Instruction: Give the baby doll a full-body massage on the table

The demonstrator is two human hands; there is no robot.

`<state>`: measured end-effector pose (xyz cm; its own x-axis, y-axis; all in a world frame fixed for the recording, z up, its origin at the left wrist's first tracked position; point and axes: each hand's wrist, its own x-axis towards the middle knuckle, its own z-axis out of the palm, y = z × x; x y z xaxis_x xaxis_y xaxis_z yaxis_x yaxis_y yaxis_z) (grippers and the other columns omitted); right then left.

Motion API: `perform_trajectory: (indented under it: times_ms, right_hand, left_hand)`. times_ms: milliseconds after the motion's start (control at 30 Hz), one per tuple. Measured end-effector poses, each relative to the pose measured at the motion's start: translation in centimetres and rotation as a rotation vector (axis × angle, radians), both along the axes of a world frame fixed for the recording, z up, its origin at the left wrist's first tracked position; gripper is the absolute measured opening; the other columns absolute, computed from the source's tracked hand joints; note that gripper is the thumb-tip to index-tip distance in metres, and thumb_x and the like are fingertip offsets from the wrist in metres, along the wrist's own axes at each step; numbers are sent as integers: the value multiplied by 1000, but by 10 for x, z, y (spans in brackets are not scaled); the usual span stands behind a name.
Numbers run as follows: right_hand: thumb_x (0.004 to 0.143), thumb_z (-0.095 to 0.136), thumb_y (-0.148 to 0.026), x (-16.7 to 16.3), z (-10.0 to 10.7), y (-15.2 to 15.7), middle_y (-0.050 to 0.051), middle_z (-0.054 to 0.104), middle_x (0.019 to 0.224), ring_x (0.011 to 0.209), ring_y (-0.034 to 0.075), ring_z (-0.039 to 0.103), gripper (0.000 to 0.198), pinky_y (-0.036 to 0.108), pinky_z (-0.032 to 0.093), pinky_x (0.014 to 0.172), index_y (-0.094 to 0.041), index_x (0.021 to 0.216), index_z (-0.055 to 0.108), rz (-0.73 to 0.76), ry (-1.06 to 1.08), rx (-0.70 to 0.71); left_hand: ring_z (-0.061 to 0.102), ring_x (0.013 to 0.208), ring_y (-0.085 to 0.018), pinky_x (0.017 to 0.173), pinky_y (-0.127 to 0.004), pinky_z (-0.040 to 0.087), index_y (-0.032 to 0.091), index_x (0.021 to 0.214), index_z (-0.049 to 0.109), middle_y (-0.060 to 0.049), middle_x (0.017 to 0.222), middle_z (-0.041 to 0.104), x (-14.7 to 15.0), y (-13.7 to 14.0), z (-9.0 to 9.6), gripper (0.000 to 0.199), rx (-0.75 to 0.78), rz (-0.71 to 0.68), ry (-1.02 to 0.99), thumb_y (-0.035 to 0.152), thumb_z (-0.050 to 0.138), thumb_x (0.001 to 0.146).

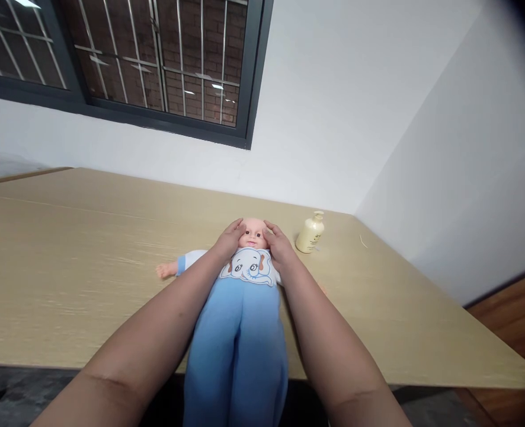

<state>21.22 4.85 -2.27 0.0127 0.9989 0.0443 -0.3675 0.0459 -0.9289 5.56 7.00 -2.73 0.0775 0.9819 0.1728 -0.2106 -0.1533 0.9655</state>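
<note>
head view: left hand (231, 241) and right hand (278, 244), fingers extended and slightly curved, cup opposite sides of a face-up doll (236, 320) at its head; yellow pump bottle (310, 235) nearby.

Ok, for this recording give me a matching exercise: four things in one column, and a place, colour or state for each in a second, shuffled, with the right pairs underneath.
Things:
1. Baby doll's trousers
2. Pump bottle
3. Person's left hand
4. Window frame

Place, colour or state:
A. Standing upright on the tabletop
B. Dark grey, set in the white wall
C. Light blue
D. Against one side of the doll's head

Right pairs: 1-C, 2-A, 3-D, 4-B.
</note>
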Motion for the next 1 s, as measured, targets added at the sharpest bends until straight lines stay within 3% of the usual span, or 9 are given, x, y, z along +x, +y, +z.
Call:
perform_trajectory:
  times_ms: [200, 300, 433, 533, 733, 900, 1000]
  right_hand:
    - [69, 81, -24, 8, 8, -10, 8, 67, 115, 99, 25, 69, 75, 46, 57, 90, -26, 136, 46, 148, 49, -19]
    - [68, 83, -31, 4, 7, -9, 6, 67, 108, 90, 23, 70, 76, 44, 57, 86, -27, 134, 46, 81, -51, 30]
    - [67, 84, -46, -2, 2, -2, 4, 65, 105, 86, 21, 68, 73, 42, 57, 83, -28, 129, 49, -71, -291, 94]
    - [69, 81, -51, -4, 0, 1, 3, 65, 103, 88, 21, 67, 69, 41, 56, 85, -28, 126, 51, -131, -364, 111]
    - [76, 73, -46, -3, -1, 2, 4, 69, 100, 87, 22, 68, 56, 43, 57, 84, -27, 125, 53, -46, -151, 72]
    - [72, 77, -29, 10, -2, 0, 8, 69, 116, 103, 25, 68, 66, 45, 56, 93, -26, 133, 50, 120, 32, 10]
    - [69, 80, -26, 12, -1, -3, 10, 67, 122, 108, 26, 68, 75, 46, 54, 96, -25, 137, 47, 175, 68, 12]
  left_hand:
    - [58, 125, -30, 104, -43, 46, 20, 129, 62, -13, 138, 60, -3, 1, -5, 53, -49, -83, -166, 37, 68, 79]
    - [59, 122, -30, 101, -41, 48, 17, 132, 57, -14, 135, 61, -5, -3, -1, 59, -10, -113, -71, 37, 71, 78]
    - [59, 121, -31, 98, -41, 48, 19, 134, 52, -14, 132, 61, -4, -6, 3, 68, 82, -14, 156, 41, 76, 75]
    - [59, 120, -31, 99, -41, 47, 20, 133, 53, -13, 130, 62, -3, -6, 4, 66, 105, 26, 197, 47, 74, 77]
    - [56, 124, -31, 107, -43, 41, 19, 122, 61, -12, 130, 63, -2, -4, 4, 49, 24, 32, 65, 43, 70, 80]
    - [64, 112, -30, 96, -44, 51, 16, 122, 62, -16, 127, 65, -7, 0, -1, 53, -71, -189, -173, 37, 73, 75]
    - [65, 111, -30, 96, -45, 51, 16, 124, 61, -16, 125, 66, -10, -1, -2, 57, -98, -228, -241, 35, 76, 72]
